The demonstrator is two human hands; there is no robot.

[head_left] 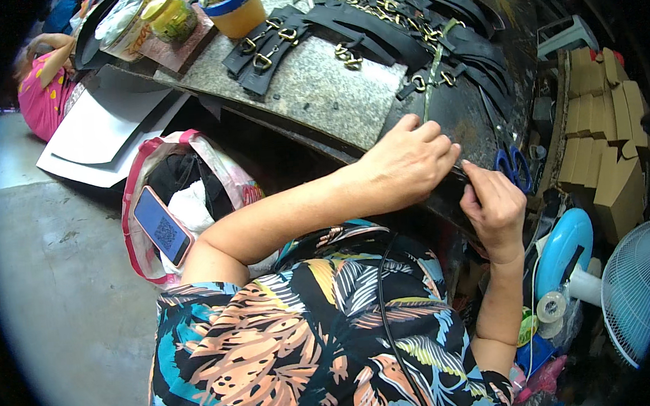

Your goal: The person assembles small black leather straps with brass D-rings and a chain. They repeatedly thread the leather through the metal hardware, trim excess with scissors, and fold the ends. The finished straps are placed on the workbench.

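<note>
My left hand (412,160) is closed, knuckles up, at the near edge of the workbench. Close to its right, my right hand (495,211) is closed in a pinch, fingertips almost meeting the left hand's. A small dark bit shows between the fingertips, too hidden to name. Just beyond the hands, black straps (472,56) with brass-coloured buckles and rings (418,84) lie piled on the bench. More black straps (260,58) with metal fittings lie on a grey speckled stone slab (319,103). A thin greenish strip (432,77) runs from the pile toward my left hand.
Blue-handled scissors (513,168) lie right of my right hand. Jars (170,19) and a yellow tub (234,13) stand far left. A bag (135,237) with a phone (164,226) sits left; a fan (634,292) and cardboard boxes (614,178) are right. Another person (44,93) is far left.
</note>
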